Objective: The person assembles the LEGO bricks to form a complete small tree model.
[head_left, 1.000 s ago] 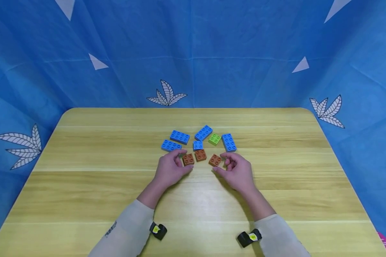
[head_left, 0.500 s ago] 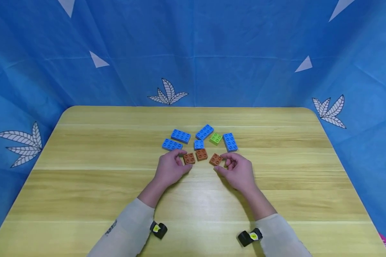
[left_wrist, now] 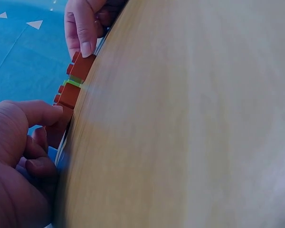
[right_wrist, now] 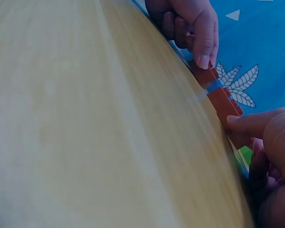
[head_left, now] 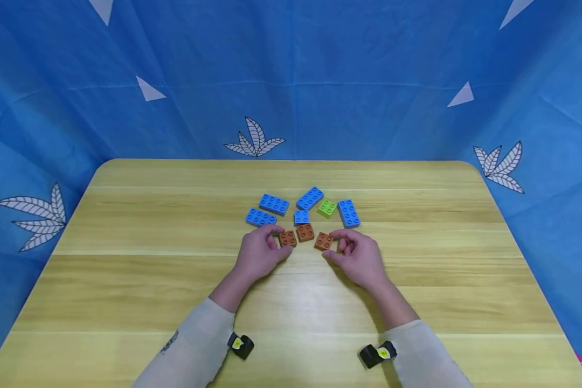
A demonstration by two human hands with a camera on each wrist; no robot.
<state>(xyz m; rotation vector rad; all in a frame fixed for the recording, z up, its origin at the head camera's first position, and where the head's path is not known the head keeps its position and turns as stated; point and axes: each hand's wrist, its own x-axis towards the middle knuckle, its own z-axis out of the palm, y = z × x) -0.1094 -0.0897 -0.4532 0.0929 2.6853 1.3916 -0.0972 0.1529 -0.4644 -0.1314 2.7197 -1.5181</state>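
Observation:
Three brown two-by-two toy bricks lie in a loose row near the middle of the table in the head view. My left hand (head_left: 258, 254) pinches the left brown brick (head_left: 288, 238) between thumb and fingertips. At the other end, my right hand (head_left: 362, 260) pinches the right brown brick (head_left: 323, 241), thumb on its near side. Between them sits the middle brown brick (head_left: 305, 232), which neither hand holds; it stands close to the left one, with a wider gap on its right. In the right wrist view my right thumb presses the near face of its brown brick (right_wrist: 222, 105).
Just behind the brown bricks are a small blue brick (head_left: 301, 217) and a green brick (head_left: 327, 208). Longer blue bricks lie around them, one at the right (head_left: 348, 214), others behind and left. A blue patterned cloth (head_left: 291, 81) hangs beyond the wooden table (head_left: 150, 215).
The right hand and its brown brick have shifted slightly left, toward the middle brick. The left brick has barely moved. The whole head view has drifted a little.

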